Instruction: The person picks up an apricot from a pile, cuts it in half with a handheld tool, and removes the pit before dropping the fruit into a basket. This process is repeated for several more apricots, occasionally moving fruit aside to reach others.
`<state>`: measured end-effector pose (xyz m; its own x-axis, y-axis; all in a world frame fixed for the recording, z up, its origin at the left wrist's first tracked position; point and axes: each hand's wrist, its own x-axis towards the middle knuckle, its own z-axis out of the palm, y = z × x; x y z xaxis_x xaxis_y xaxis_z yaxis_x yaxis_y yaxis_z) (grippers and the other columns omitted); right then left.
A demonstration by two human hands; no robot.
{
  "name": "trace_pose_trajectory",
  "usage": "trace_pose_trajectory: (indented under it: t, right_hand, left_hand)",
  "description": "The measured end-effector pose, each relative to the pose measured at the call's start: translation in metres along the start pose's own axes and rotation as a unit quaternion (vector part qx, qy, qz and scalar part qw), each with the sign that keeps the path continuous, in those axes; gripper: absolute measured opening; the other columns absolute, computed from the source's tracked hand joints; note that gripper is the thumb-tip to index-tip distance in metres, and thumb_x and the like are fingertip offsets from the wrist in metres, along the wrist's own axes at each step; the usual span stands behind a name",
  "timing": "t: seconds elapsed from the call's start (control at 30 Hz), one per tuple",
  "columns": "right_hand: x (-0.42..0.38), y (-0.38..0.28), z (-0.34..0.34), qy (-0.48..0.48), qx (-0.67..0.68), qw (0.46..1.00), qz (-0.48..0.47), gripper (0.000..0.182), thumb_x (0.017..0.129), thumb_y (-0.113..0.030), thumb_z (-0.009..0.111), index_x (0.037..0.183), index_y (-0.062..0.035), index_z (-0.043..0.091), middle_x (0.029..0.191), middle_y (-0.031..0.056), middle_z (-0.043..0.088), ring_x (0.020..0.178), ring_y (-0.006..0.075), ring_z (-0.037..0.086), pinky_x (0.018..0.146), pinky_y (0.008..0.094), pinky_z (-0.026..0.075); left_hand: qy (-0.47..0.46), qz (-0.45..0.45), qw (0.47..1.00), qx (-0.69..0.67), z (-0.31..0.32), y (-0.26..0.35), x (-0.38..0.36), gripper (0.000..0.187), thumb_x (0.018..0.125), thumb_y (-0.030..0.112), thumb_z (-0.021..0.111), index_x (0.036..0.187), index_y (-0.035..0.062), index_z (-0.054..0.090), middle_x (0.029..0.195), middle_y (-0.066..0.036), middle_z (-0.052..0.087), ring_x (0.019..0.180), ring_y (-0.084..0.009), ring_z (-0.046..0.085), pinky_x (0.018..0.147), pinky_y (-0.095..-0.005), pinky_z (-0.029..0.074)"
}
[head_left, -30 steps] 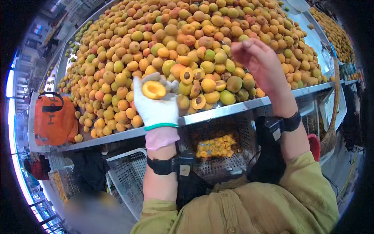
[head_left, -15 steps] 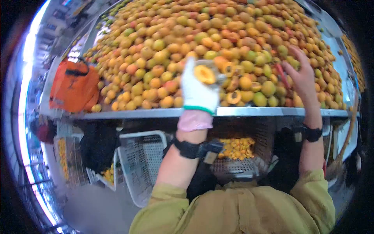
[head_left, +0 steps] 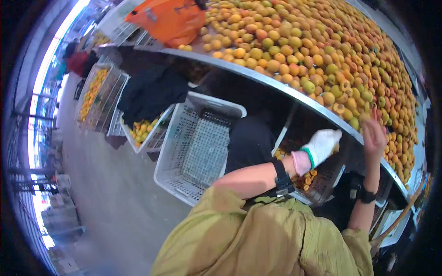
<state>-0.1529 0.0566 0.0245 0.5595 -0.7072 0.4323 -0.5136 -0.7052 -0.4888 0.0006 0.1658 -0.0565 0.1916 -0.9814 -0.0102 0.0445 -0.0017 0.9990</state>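
Note:
My left hand (head_left: 322,145), in a white glove with a green cuff, is closed below the table's metal edge, above a crate (head_left: 329,177) of halved orange fruit (head_left: 305,180). A bit of yellow-orange fruit (head_left: 336,147) shows at its fingertips. My bare right hand (head_left: 374,137) is at the table edge, slightly blurred, its fingers bent around a thin red tool (head_left: 375,112) that points up toward the fruit pile (head_left: 322,50). A halved fruit (head_left: 339,108) lies cut side up near the edge of the pile.
An orange bag (head_left: 168,23) sits at the table's left end. Below the table edge (head_left: 276,85) stands a white crate (head_left: 202,142). Farther left are a crate of fruit (head_left: 145,131) partly under dark cloth (head_left: 149,94) and another fruit crate (head_left: 94,94). A wooden stick (head_left: 405,211) leans at right.
The view has turned left and down. My left hand has gone from above the pile, where it held a halved fruit, to over the crate below. My right hand's fingers have drawn together.

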Motion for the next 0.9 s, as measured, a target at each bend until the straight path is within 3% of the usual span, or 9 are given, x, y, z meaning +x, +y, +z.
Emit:
trace_pose_trajectory:
  t: [0.1, 0.13, 0.23, 0.37, 0.43, 0.53, 0.7, 0.77, 0.9]
  right_hand:
    - [-0.043, -0.008, -0.004, -0.082, 0.045, 0.993, 0.073, 0.015, 0.087, -0.008, 0.062, 0.098, 0.0018, 0.063, 0.091, 0.0101, 0.065, 0.087, 0.0178, 0.062, 0.08, 0.0261, 0.047]
    - [-0.057, -0.008, -0.007, -0.111, 0.057, 0.988, 0.095, 0.015, 0.087, -0.009, 0.062, 0.098, 0.0021, 0.063, 0.092, 0.01, 0.065, 0.088, 0.0186, 0.062, 0.081, 0.0266, 0.047]
    - [-0.086, -0.023, -0.031, -0.136, 0.043, 0.98, 0.138, 0.022, 0.087, -0.006, 0.061, 0.108, 0.0018, 0.061, 0.099, 0.01, 0.065, 0.094, 0.0182, 0.062, 0.086, 0.0284, 0.047]
    - [-0.124, 0.016, -0.087, -0.102, 0.075, 0.971, 0.201, 0.038, 0.088, -0.002, 0.058, 0.125, 0.0017, 0.051, 0.114, 0.0097, 0.061, 0.104, 0.0177, 0.058, 0.094, 0.0294, 0.043]
    - [-0.145, 0.045, -0.13, -0.076, 0.083, 0.97, 0.218, 0.041, 0.089, -0.001, 0.057, 0.129, 0.0024, 0.048, 0.119, 0.0117, 0.059, 0.109, 0.0187, 0.056, 0.096, 0.0294, 0.042]
    - [-0.184, 0.079, -0.197, -0.067, 0.043, 0.957, 0.279, 0.041, 0.092, -0.004, 0.054, 0.131, 0.0034, 0.046, 0.12, 0.0128, 0.057, 0.11, 0.0183, 0.055, 0.096, 0.0298, 0.041]
    - [-0.309, 0.208, -0.269, -0.273, -0.244, 0.888, 0.28, 0.04, 0.093, -0.024, 0.055, 0.123, 0.0018, 0.052, 0.11, 0.0081, 0.063, 0.099, 0.0199, 0.06, 0.091, 0.0314, 0.044]
    - [-0.348, 0.191, -0.247, -0.354, -0.248, 0.828, 0.356, 0.04, 0.092, -0.024, 0.055, 0.123, 0.0012, 0.052, 0.109, 0.0085, 0.063, 0.098, 0.0204, 0.06, 0.09, 0.0319, 0.045]
    - [-0.384, 0.133, -0.188, -0.399, -0.207, 0.776, 0.443, 0.04, 0.09, -0.025, 0.057, 0.122, 0.0001, 0.053, 0.108, 0.0094, 0.063, 0.095, 0.0213, 0.061, 0.087, 0.0329, 0.046]
  left_hand:
    - [-0.054, 0.084, 0.95, 0.297, 0.013, -0.045, -0.031, 0.04, 0.092, 0.038, 0.047, 0.086, 0.0009, 0.061, 0.08, -0.017, 0.064, 0.074, -0.0335, 0.062, 0.066, -0.0431, 0.05]
    - [-0.081, -0.12, 0.969, 0.202, -0.006, 0.013, -0.052, 0.045, 0.09, 0.043, 0.049, 0.103, 0.0013, 0.059, 0.099, -0.021, 0.062, 0.094, -0.0387, 0.06, 0.083, -0.0454, 0.048]
    - [-0.063, -0.101, 0.979, 0.164, -0.021, 0.03, -0.082, 0.051, 0.09, 0.047, 0.048, 0.114, 0.0028, 0.057, 0.121, -0.023, 0.054, 0.114, -0.038, 0.05, 0.097, -0.0431, 0.04]
    - [-0.113, -0.068, 0.991, -0.031, -0.081, 0.074, -0.121, 0.037, 0.092, 0.033, 0.052, 0.11, 0.0019, 0.061, 0.104, -0.013, 0.063, 0.098, -0.0249, 0.061, 0.089, -0.0349, 0.047]
    - [-0.042, 0.134, 0.99, -0.026, -0.132, 0.069, -0.148, 0.026, 0.094, 0.018, 0.05, 0.106, -0.0006, 0.063, 0.098, -0.01, 0.064, 0.091, -0.0182, 0.062, 0.084, -0.0308, 0.05]
    - [0.16, 0.185, 0.969, 0.027, -0.22, 0.087, -0.211, 0.025, 0.094, 0.011, 0.044, 0.106, -0.0031, 0.061, 0.1, -0.011, 0.064, 0.094, -0.0216, 0.063, 0.085, -0.0323, 0.051]
    - [0.516, -0.086, 0.851, -0.044, -0.38, 0.006, -0.299, 0.032, 0.093, 0.029, 0.047, 0.111, 0.0057, 0.06, 0.102, -0.012, 0.066, 0.09, -0.0225, 0.063, 0.081, -0.0393, 0.047]
    - [0.444, -0.052, 0.701, 0.556, -0.46, -0.061, -0.346, 0.038, 0.09, 0.033, 0.051, 0.104, -0.0007, 0.063, 0.1, -0.019, 0.065, 0.093, -0.0323, 0.063, 0.084, -0.04, 0.048]
    - [0.608, -0.29, 0.68, 0.288, -0.506, -0.032, -0.361, 0.047, 0.086, 0.043, 0.051, 0.106, 0.0024, 0.063, 0.112, -0.023, 0.061, 0.107, -0.0391, 0.056, 0.093, -0.0428, 0.042]
